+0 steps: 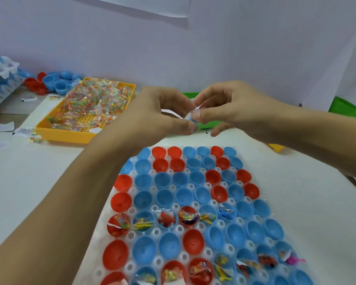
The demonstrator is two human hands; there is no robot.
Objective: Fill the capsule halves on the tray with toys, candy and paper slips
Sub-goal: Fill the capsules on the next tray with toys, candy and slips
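A clear plastic tray [206, 246] holds rows of blue and red capsule halves [164, 197]. Several halves in the near rows hold small toys, candy packets and paper slips, such as the red one [119, 223]; the far rows are empty. Above the tray's far edge, my left hand [162, 114] and my right hand [226, 105] meet. Both pinch a small white and blue wrapped item [192, 116] between fingertips. What the item is cannot be made out.
A yellow bin [58, 132] of clear candy packets stands at the left. Behind it lie loose blue and red capsule halves [58, 83] and stacked white trays [0, 77]. A green bin [206, 124] sits behind my hands. Paper slips [6, 126] lie on the table.
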